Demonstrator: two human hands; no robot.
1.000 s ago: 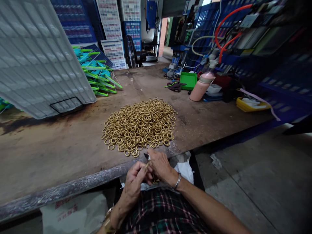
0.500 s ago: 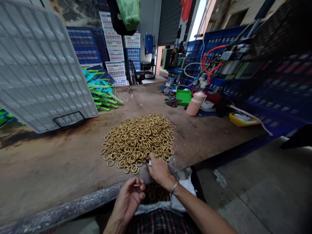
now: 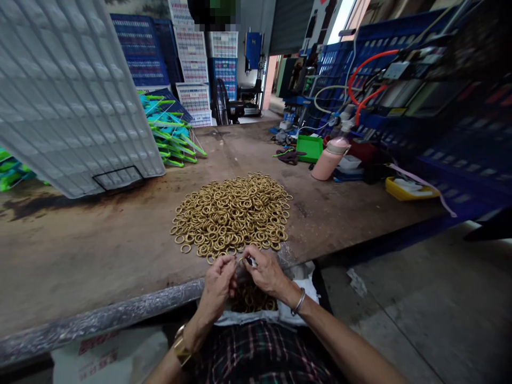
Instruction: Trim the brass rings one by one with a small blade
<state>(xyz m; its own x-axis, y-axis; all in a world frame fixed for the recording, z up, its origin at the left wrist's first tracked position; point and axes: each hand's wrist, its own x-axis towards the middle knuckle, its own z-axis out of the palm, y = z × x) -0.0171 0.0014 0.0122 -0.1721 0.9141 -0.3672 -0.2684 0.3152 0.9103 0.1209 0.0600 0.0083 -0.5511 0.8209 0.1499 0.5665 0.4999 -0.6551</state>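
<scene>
A wide heap of brass-coloured rings lies on the worktable just beyond my hands. My left hand is closed in a pinch at the table's front edge, fingertips at a single ring that shows between both hands. Opposite it, my right hand is curled closed around a small white-and-dark object, mostly hidden by the fingers; its kind I cannot make out. Below both hands, an open white sack on my lap contains more rings, in shadow.
A pale ribbed plastic crate stands tilted at left, beside green and turquoise hangers. On the right are a pink bottle, a green tray and a yellow dish. The worktable's front edge is plastic-wrapped.
My left hand has risen from over the lap to the table edge, meeting my right hand. The right hand has drawn back slightly from the heap. The camera view has tilted down.
</scene>
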